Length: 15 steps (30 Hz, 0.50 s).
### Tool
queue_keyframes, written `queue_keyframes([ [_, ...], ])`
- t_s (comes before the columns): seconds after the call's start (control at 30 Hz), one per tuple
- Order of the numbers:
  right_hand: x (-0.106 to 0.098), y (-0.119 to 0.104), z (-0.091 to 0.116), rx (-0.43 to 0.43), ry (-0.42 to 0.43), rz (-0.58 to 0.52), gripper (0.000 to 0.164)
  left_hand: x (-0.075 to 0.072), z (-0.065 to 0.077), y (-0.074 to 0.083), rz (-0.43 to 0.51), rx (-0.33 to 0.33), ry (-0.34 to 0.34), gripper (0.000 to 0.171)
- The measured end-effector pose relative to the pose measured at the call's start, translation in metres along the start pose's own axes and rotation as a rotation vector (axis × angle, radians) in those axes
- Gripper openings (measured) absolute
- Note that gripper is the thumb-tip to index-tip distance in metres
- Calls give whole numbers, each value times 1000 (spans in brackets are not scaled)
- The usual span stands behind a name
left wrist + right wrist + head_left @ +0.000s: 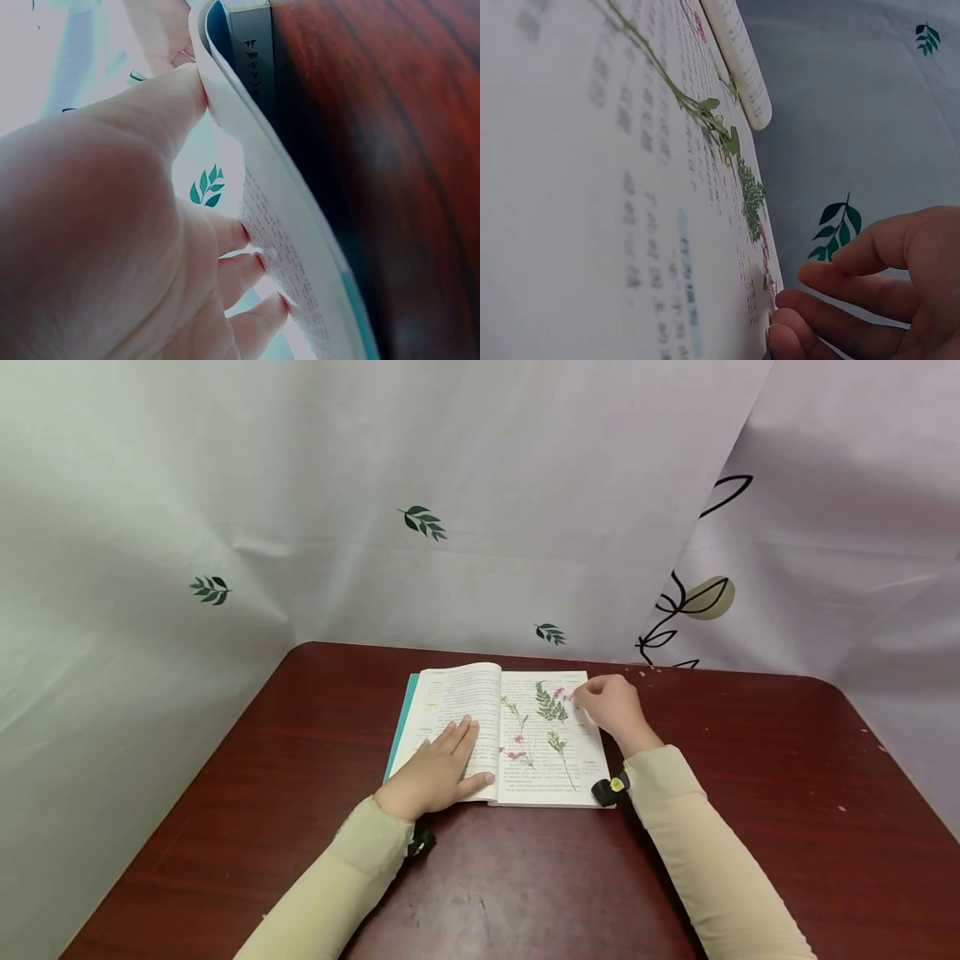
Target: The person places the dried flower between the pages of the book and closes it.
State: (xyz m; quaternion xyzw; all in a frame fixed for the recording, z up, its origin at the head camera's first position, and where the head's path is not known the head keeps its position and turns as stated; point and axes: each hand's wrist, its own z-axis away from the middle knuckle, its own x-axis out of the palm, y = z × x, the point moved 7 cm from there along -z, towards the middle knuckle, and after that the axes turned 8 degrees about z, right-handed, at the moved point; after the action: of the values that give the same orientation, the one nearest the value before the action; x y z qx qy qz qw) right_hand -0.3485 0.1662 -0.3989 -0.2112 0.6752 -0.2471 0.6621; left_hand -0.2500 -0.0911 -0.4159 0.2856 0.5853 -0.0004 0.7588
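An open book (pixel 465 689) lies on the table, its left pages curving up toward the spine. My left hand (pixel 435 768) rests on the left page with spread fingers, its thumb near the fold; the left wrist view shows the fingertips on the print. Pressed plants lie on the right page: a green fern leaf (pixel 551 703), pink flowers (pixel 516 755) and thin-stemmed sprigs (pixel 557 743). At that page's upper right edge my right hand (pixel 611 702) pinches a small pink pressed flower (pixel 559 693) beside the fern, thumb and index finger close together.
The dark red-brown table (pixel 750 760) reaches back to a pale curtain (pixel 480 568) printed with leaves. Small pink bits (pixel 842 808) are scattered on the tabletop. A black wrist strap (pixel 607 789) overlaps the book's lower right corner in the head view.
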Motion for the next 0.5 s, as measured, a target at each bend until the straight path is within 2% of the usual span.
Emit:
queue_keyframes([
  [0.27,-5,-5,11,-76,7,13,30,0,0,0,-6,2,3,82],
  [0.5,-11,-9,20,-147,-20,30,27,-1,2,0,-3,1,8,82],
])
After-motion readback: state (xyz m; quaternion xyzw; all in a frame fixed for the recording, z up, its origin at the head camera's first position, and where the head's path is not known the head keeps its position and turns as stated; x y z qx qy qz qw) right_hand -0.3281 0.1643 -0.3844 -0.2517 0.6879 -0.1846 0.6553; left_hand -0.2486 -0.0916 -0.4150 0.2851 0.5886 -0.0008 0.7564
